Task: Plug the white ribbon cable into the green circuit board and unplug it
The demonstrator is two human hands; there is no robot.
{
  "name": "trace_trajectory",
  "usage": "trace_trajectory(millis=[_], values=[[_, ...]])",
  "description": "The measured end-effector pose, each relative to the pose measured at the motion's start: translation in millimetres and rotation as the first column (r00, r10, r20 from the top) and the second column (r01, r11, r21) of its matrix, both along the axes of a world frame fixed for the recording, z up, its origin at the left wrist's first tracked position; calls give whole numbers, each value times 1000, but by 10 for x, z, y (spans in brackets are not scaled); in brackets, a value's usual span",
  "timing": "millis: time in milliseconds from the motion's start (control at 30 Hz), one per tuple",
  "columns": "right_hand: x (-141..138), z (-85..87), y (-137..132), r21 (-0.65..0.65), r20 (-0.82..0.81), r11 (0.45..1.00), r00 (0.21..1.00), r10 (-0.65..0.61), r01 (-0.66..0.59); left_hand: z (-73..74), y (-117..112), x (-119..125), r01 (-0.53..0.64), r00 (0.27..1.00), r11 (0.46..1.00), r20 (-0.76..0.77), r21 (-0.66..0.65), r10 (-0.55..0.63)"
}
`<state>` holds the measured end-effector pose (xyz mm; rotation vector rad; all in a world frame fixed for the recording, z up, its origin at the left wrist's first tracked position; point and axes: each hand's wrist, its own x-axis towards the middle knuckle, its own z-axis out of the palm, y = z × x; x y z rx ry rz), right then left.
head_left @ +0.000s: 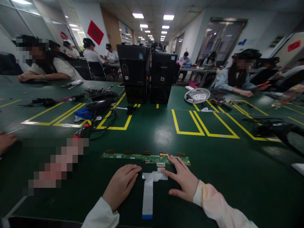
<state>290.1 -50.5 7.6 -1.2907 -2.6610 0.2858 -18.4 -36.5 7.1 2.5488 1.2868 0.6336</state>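
Observation:
A long, narrow green circuit board (pixel 133 156) with copper-coloured tabs along its far edge lies across the green table in front of me. From a connector (pixel 161 165) on its near side, a white flat ribbon cable (pixel 147 198) bends left and runs toward me, ending in a blue tip. My right hand (pixel 184 179) is spread open, some fingertips at the board's right part and one by the cable near the connector. To the cable's left, my left hand (pixel 123 183) rests flat on the table, fingers outstretched and holding nothing.
Two black computer towers (pixel 133 72) stand across the table. A screwdriver (pixel 82 131) and cables lie front left; a white basket (pixel 197 95) is back right. Yellow tape (pixel 190 133) marks rectangles. Another person's hand (pixel 6 142) shows at the left edge; people sit around.

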Motion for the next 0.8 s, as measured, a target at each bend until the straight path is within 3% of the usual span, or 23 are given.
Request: trace_trajectory(millis=[467,667,800], values=[[94,-53,-31,-15,54,1000,998,-13,14,47,34,13,-7,1000,995,26,-100,10],[399,-209,-212,61,102,977,973,-209,204,19,39,25,-12,999,995,35,-97,15],[763,-312,-415,138,133,918,912,-389,371,-4,39,18,-17,999,992,31,-125,21]])
